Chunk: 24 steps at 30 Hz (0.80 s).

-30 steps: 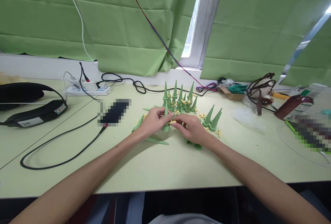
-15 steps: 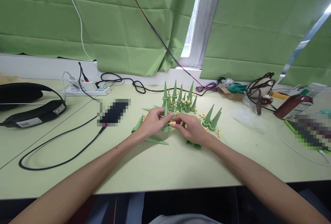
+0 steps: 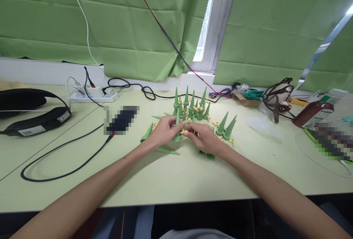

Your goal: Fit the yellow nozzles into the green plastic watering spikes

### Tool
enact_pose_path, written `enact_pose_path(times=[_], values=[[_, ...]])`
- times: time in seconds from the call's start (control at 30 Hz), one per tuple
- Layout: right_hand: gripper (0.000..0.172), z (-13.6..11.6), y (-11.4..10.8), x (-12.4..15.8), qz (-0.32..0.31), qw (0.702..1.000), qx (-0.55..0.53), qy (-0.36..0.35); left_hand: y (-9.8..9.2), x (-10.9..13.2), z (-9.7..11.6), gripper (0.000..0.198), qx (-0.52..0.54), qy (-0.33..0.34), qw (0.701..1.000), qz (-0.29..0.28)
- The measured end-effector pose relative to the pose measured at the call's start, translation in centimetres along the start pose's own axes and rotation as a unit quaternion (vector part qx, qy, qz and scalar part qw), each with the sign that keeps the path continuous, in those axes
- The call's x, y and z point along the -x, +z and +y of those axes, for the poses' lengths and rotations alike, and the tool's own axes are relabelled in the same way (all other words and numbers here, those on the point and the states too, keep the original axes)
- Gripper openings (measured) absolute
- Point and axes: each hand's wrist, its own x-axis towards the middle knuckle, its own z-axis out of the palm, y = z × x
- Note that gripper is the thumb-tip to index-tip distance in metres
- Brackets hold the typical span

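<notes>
My left hand [image 3: 165, 130] is closed around an upright green plastic spike [image 3: 177, 136] with a wide base. Between the fingertips of my right hand [image 3: 204, 135] is a small yellow valve piece [image 3: 183, 131], held against the spike's side near the base. Behind my hands stands a cluster of green spikes [image 3: 193, 104], many with yellow pieces on them. Two more spikes [image 3: 227, 128] stand to the right, near a loose yellow piece [image 3: 232, 142]. Other green spikes [image 3: 168, 151] lie on their sides around my left wrist, and some bases [image 3: 210, 156] show under my right hand.
A phone-like dark device [image 3: 121, 119] with a black cable lies to the left, before a white power strip [image 3: 110, 96]. Further left is a black padded item [image 3: 41, 121]. At right are clear plastic [image 3: 266, 127], a small box [image 3: 246, 100], and a dark red bottle [image 3: 313, 114].
Almost nothing differs. Both hands stay on the same spike and yellow piece, with only a slight shift of my right fingers.
</notes>
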Motion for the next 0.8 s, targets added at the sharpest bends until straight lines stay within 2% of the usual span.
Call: enact_pose_path(times=[0.27, 0.47, 0.8], values=[[0.020, -0.07, -0.01, -0.06, 0.004, 1.000, 0.004, 0.006, 0.02, -0.04, -0.14, 0.039, 0.009, -0.007, 1.000, 0.003], [0.012, -0.15, -0.07, -0.07, 0.027, 0.999, -0.027, -0.005, -0.05, 0.00, -0.03, 0.034, 0.017, -0.008, 1.000, 0.009], [0.005, 0.24, 0.19, 0.06, 0.014, 0.999, -0.038, 0.004, 0.09, -0.17, -0.36, 0.033, 0.015, -0.008, 1.000, 0.010]])
